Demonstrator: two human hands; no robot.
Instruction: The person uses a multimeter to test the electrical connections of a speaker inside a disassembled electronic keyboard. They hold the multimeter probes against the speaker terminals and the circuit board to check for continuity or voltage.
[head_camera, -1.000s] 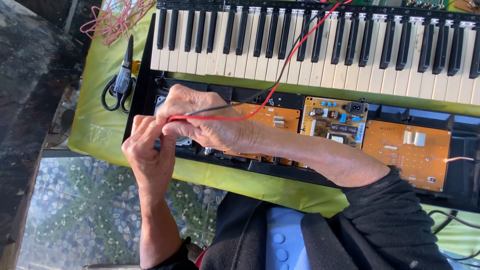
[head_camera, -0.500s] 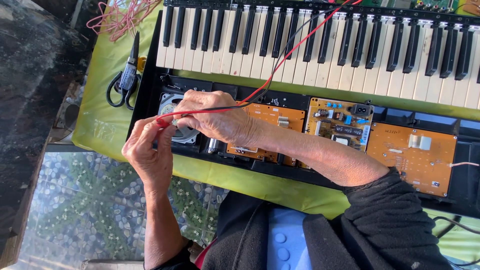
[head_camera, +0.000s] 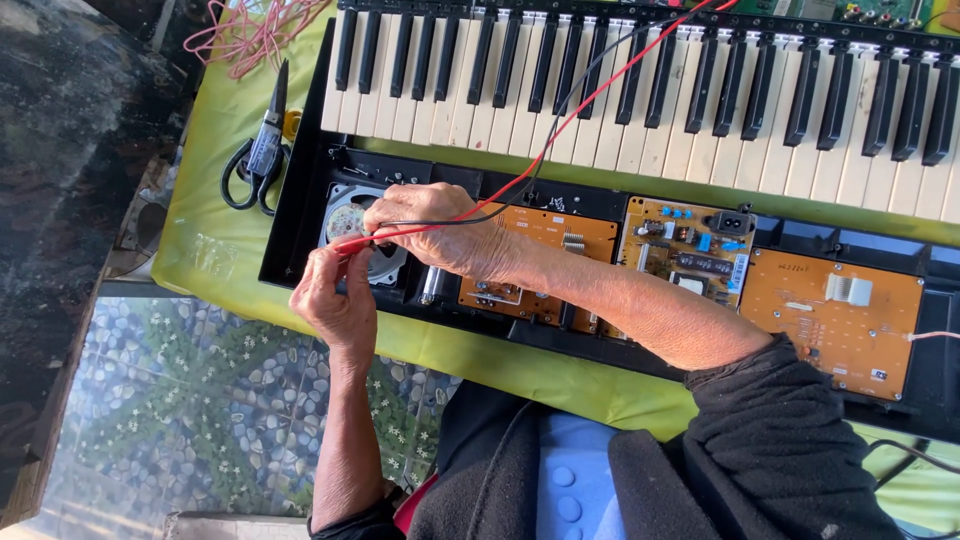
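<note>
Nearest, left hand (head_camera: 338, 300) raised from below, thumb and fingers pressed together, pinching the red probe (head_camera: 352, 243) at its plastic grip. Just beyond, right hand (head_camera: 432, 228) curled palm-down, fingers (head_camera: 392, 212) closed over the thin red and black leads (head_camera: 520, 175) where these meet the probe, exact fingertip contact hidden under the knuckles. Under both sets of fingers, round speaker (head_camera: 348, 222) set in the open black keyboard case (head_camera: 300, 215), probe tip apparently touching or just beside its back. Probably light and stiff in the handle, limp and springy in the wires, sharp and slippery at the metal tip; best taken on the insulated grip, never by the cord, with little pressure against the likely fragile speaker terminals. Right of the fingers, orange circuit boards (head_camera: 830, 315); left of them, black scissors (head_camera: 258, 160) on the green cloth (head_camera: 215, 260); farthest, the keys (head_camera: 640, 90) and pink wire tangle (head_camera: 250, 35). Against half a second ago, grip and hand placement unchanged, only the view shifted slightly.
</note>
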